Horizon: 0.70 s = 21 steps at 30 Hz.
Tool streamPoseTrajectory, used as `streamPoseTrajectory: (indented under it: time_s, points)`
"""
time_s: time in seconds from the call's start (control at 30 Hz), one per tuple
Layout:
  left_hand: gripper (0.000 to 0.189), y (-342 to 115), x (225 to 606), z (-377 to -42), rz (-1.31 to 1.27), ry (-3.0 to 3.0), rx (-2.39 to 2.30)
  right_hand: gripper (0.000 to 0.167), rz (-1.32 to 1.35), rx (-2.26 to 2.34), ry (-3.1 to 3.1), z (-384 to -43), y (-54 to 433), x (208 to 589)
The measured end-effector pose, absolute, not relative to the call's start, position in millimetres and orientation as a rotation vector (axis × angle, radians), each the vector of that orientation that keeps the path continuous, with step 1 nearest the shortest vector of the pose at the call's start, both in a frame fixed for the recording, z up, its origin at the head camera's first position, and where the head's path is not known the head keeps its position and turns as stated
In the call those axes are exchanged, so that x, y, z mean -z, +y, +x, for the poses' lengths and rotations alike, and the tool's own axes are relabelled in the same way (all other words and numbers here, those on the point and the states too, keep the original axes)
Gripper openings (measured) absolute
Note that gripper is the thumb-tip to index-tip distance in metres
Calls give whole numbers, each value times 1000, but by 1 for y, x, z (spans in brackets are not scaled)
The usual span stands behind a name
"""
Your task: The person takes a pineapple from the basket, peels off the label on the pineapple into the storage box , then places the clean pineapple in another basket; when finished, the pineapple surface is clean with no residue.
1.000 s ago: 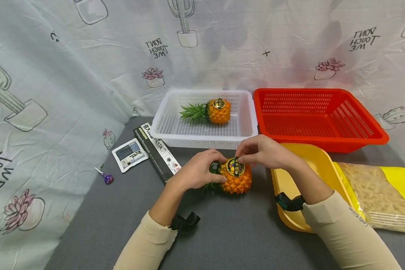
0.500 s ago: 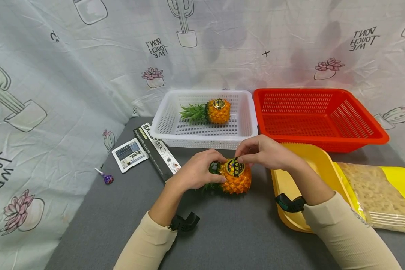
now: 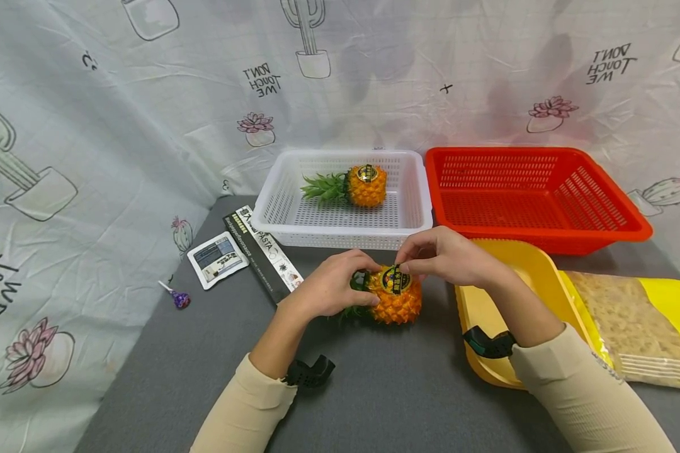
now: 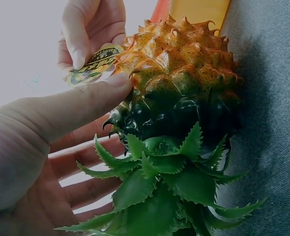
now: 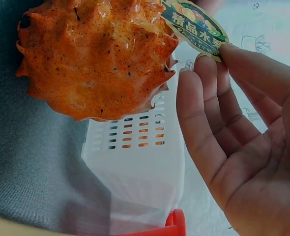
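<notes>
An orange toy-like pineapple [image 3: 401, 308] with spiky skin lies on the grey table, its green leaves [image 4: 155, 191] pointing left. My left hand [image 3: 330, 288] grips it near the leafy end, thumb [image 4: 93, 101] pressed on the skin and fingers on the far side. With thumb and fingertips, my right hand [image 3: 443, 255] pinches the edge of the round black-and-gold sticker [image 5: 196, 27] on the fruit's upper side. In the right wrist view that edge stands out from the skin.
Behind the hands stand a white basket [image 3: 340, 238] holding another pineapple [image 3: 367, 192] and a red basket [image 3: 549, 236]. A yellow tray [image 3: 481, 302] and a pasta bag [image 3: 629, 321] lie right. At left are a long black-and-white box [image 3: 263, 261], a white pouch [image 3: 218, 259] and a lollipop [image 3: 180, 299].
</notes>
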State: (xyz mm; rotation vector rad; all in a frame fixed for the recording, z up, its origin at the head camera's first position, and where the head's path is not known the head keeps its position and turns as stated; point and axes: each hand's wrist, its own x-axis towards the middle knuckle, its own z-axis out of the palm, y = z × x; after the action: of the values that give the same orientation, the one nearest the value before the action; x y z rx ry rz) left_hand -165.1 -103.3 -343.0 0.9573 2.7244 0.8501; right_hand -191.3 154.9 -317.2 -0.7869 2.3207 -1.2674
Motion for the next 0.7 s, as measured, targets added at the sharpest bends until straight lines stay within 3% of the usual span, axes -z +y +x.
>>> streamPoseTrajectory:
  time_s: [0.7]
  points:
    - [49, -102, 343, -164, 957, 2729, -843, 15, -698, 1373, 2375, -182, 181, 302]
